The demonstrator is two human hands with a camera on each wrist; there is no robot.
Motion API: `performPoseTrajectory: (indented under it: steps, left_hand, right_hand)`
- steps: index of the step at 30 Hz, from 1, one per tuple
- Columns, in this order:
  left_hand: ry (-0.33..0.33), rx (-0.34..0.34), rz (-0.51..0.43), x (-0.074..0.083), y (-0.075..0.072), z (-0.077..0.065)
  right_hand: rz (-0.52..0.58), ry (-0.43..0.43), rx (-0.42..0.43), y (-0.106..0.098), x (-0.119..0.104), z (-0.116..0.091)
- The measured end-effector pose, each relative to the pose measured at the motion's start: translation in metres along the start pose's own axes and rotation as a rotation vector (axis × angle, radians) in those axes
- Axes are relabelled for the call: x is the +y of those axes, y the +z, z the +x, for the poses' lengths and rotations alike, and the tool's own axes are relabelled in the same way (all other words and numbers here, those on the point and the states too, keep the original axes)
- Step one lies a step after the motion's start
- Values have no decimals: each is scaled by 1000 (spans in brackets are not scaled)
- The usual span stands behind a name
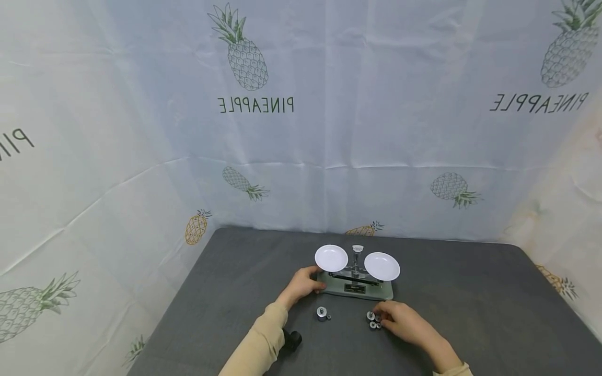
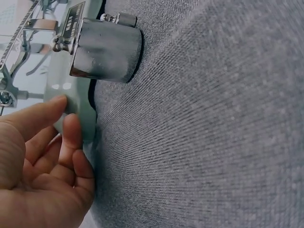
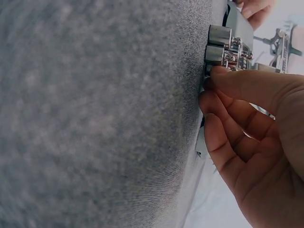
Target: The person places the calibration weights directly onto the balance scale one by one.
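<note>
Weights (image 1: 370, 316) crowded by right fingers (image 3: 209, 100)
One nudge could topple them; left fingers (image 2: 71, 128) pinch balance base (image 1: 337, 286); right grip hidden.

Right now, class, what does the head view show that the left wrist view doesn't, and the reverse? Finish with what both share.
Only the head view shows the right hand, the weight cluster at its fingertips and a black object. Only the left wrist view shows the palm side of the left hand. Both show that hand holding the scale, plus the large weight and little weight.
</note>
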State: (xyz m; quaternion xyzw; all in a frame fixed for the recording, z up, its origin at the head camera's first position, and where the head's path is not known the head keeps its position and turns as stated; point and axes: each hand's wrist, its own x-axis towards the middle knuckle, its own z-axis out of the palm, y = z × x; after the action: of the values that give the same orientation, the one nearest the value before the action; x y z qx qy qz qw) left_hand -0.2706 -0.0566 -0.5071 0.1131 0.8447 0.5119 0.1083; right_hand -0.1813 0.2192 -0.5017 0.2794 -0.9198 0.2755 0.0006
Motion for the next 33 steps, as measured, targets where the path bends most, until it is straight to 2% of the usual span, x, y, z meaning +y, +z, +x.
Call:
performPoseTrajectory:
  steps: [7,15,22,33]
  left_hand:
    - [-16,-6,-11,-1,1,0]
    - [-18,37,-11,-1,2,2]
    - [-16,48,7,0,3,1]
    - [8,66,46,0,4,0]
  right_hand:
    - [-11,15,-8,-1,-1,0]
    - [16,26,0,1,-1,-1]
    - [24,47,0,0,-1,-1]
    - [-37,94,9,-9,-4,1]
